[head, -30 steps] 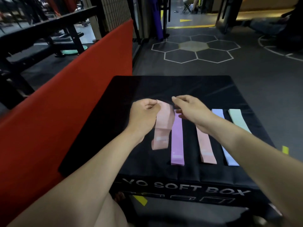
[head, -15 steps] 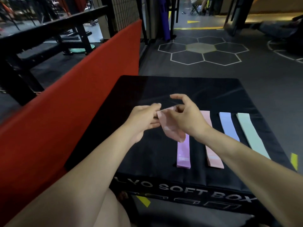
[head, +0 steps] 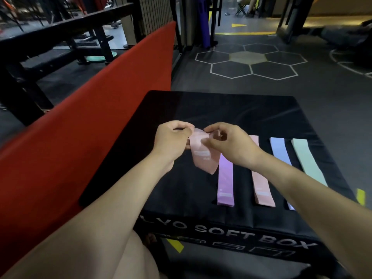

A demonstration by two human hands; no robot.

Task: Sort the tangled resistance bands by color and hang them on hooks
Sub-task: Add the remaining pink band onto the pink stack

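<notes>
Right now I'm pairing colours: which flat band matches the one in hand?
The pink band, second from left on the box, between the purple band and the blue band. Both hands hold a pink one.

A single head-worn wide-angle camera looks forward and down from the person's own standpoint, close over the black soft box (head: 231, 109). Both forearms reach in from the bottom edge, and the gym floor (head: 322, 93) stretches beyond.
</notes>
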